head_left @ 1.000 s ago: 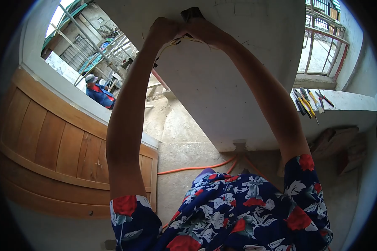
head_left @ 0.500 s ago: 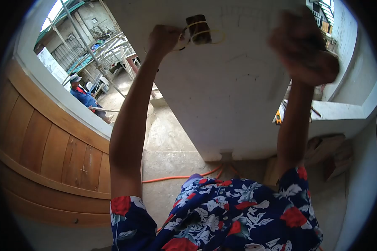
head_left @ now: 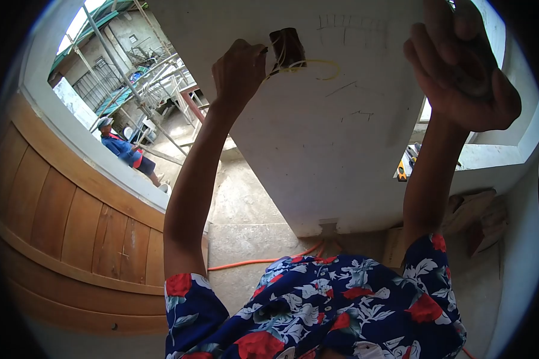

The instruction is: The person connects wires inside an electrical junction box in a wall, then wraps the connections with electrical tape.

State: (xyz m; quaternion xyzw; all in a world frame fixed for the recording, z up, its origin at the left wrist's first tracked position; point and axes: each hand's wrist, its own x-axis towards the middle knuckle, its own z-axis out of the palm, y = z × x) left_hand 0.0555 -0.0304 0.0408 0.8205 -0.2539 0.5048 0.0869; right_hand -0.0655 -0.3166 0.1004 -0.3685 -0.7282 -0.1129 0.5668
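My left hand [head_left: 239, 69] is closed in a pinch beside a dark recessed electrical box [head_left: 287, 48] in the white wall. Its fingers grip a thin wire coming from the box, and a dark end shows at the fingertips. A yellow wire [head_left: 326, 70] loops out of the box to the right. Raised at the upper right, my right hand [head_left: 440, 78] is curled around a dark, round roll of tape [head_left: 476, 72], whose ring shape shows against the palm.
A wooden panelled door [head_left: 78, 221] stands at left. Through the doorway a person [head_left: 126, 149] is near poles and scaffolding. Tools, one with an orange handle [head_left: 402, 172], lie on the window ledge [head_left: 491, 157]. An orange hose [head_left: 239, 263] crosses the floor by wooden pieces [head_left: 395, 246].
My right hand has moved outward to the right and turned, showing the roll. My left hand stays by the box, shifted slightly. The person outside has moved a little.
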